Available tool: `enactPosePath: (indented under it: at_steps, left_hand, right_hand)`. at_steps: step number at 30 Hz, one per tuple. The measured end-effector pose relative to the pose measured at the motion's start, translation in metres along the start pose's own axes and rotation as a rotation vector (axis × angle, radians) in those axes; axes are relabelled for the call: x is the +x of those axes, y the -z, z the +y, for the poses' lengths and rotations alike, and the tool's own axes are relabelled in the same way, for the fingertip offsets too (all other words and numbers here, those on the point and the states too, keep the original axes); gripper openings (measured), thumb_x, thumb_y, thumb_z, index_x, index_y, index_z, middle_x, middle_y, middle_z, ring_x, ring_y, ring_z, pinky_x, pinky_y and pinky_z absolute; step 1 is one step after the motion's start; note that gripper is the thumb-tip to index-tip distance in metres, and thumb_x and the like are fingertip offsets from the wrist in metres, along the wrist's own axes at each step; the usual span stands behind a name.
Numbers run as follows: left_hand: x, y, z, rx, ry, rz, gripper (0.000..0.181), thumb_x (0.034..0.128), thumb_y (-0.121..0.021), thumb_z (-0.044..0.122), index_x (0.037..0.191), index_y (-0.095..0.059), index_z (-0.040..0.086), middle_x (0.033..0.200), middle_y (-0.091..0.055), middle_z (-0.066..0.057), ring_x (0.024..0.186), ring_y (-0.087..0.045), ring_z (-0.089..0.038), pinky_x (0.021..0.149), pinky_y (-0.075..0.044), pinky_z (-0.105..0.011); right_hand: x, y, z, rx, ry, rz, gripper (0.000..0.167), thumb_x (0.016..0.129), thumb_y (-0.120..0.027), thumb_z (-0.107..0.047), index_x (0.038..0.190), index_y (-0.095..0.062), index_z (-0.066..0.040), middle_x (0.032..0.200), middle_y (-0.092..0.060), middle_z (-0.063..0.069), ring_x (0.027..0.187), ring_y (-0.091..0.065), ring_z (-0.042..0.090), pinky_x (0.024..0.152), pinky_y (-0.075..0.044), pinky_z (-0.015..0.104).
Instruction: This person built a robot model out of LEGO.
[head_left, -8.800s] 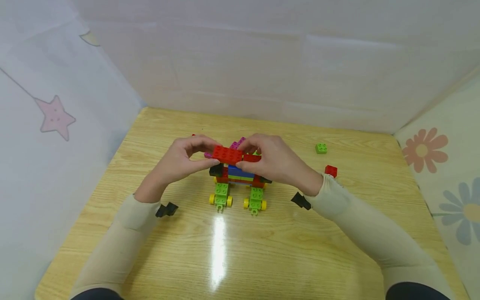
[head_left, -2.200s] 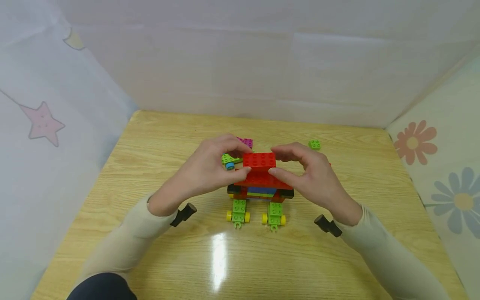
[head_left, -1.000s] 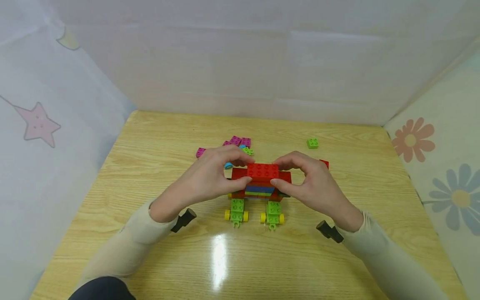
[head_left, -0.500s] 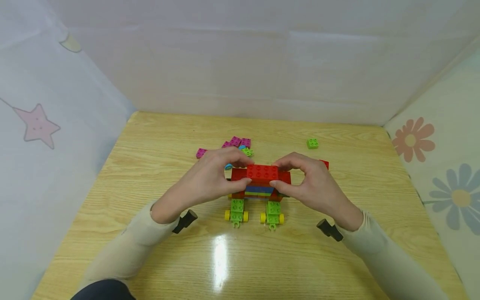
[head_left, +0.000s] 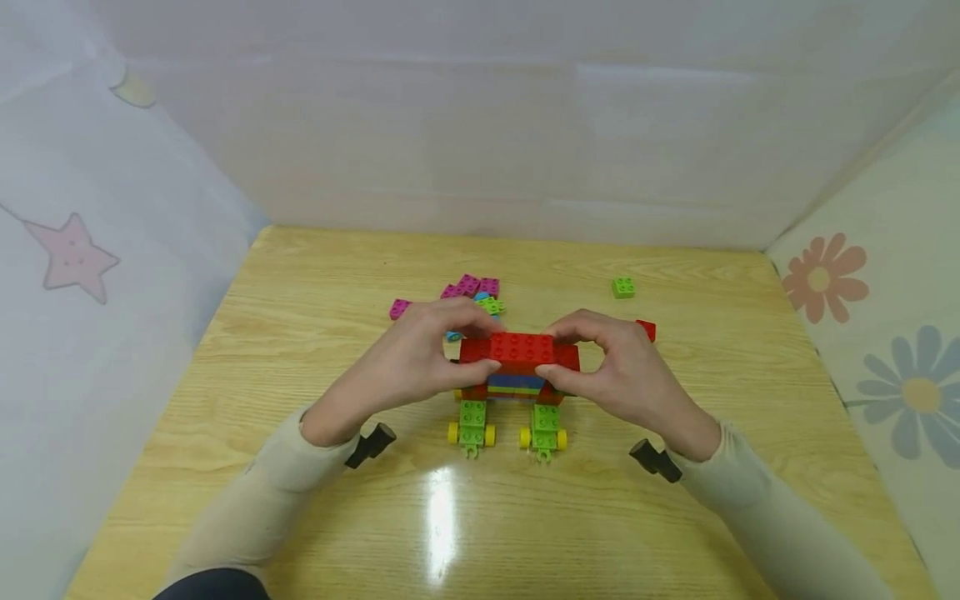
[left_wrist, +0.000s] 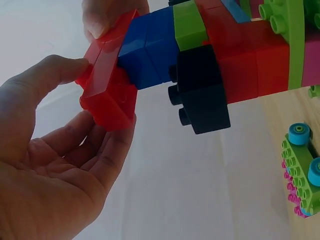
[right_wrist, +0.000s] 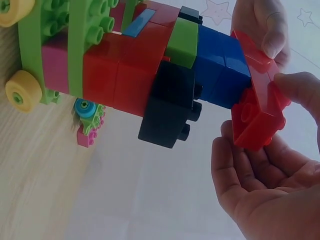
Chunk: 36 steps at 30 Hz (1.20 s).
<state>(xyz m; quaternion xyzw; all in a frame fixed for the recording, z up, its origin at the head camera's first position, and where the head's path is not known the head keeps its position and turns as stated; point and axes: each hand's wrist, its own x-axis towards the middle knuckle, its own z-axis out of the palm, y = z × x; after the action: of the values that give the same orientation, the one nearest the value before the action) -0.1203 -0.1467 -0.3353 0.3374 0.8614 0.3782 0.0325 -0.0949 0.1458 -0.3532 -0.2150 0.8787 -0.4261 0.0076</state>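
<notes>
Both hands work at the top of a toy-brick build that stands on green wheeled bases [head_left: 472, 421] with yellow wheels. My left hand [head_left: 420, 354] pinches the left end of a red brick [head_left: 522, 350], thumb at the front and fingers behind. The right hand [head_left: 622, 362] does the same at the right end. Beneath that brick lies a wider red layer [right_wrist: 260, 120], which sits on blue bricks [left_wrist: 150, 47]. Lower come a lime brick [left_wrist: 190, 25], black bricks [left_wrist: 202, 90] sticking out at the sides, and more red bricks [right_wrist: 125, 70].
Behind the left hand lie several magenta bricks [head_left: 468, 285] and a green wheeled piece [left_wrist: 302, 175] with blue wheels. A small lime brick [head_left: 623, 287] is at the back right. A loose red brick [head_left: 647, 330] is partly behind the right hand. White sheets surround the wooden table [head_left: 337, 517].
Earlier, the hands held red bricks over the build, which stood farther left. The red brick has since come down onto the wide red layer. In the last second the hands have barely moved.
</notes>
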Motion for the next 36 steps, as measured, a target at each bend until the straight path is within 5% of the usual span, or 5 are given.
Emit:
enactPosePath:
  at_steps: [11,29,33,36]
  left_hand:
    - [0.007,-0.004,-0.008,-0.013,0.024,0.075,0.037,0.0957,-0.090,0.021,0.129,-0.079,0.010,0.119,-0.080,-0.001,0.105,-0.073,-0.018,0.096,-0.064,-0.041]
    - [0.005,0.002,-0.008,-0.023,0.085,0.060,0.038,0.0961,-0.089,0.022,0.132,-0.079,0.014,0.124,-0.079,0.001,0.110,-0.074,-0.019,0.098,-0.063,-0.042]
    - [0.002,0.003,-0.008,-0.014,0.095,0.059,0.039,0.0960,-0.089,0.023,0.133,-0.079,0.015,0.125,-0.079,0.002,0.113,-0.074,-0.018,0.101,-0.063,-0.043]
    - [0.001,0.005,-0.008,-0.006,0.096,0.058,0.039,0.0957,-0.090,0.023,0.132,-0.079,0.015,0.125,-0.079,0.003,0.114,-0.074,-0.018,0.102,-0.063,-0.043]
  right_hand:
    - [0.010,-0.001,0.005,0.043,-0.046,0.026,0.029,0.097,-0.090,-0.024,0.124,-0.082,-0.016,0.121,-0.081,-0.002,0.113,-0.074,0.020,0.113,-0.057,0.061]
    - [0.002,0.008,0.010,0.106,-0.113,0.022,0.037,0.100,-0.088,-0.030,0.135,-0.078,-0.023,0.132,-0.079,-0.007,0.122,-0.072,0.022,0.122,-0.049,0.065]
    - [-0.004,0.019,0.019,0.086,-0.155,0.057,0.035,0.102,-0.085,-0.033,0.136,-0.078,-0.025,0.137,-0.078,-0.006,0.126,-0.072,0.022,0.120,-0.052,0.057]
    - [-0.007,0.030,0.029,0.056,-0.206,0.087,0.034,0.104,-0.083,-0.036,0.135,-0.077,-0.025,0.139,-0.078,-0.004,0.124,-0.071,0.020,0.111,-0.055,0.037]
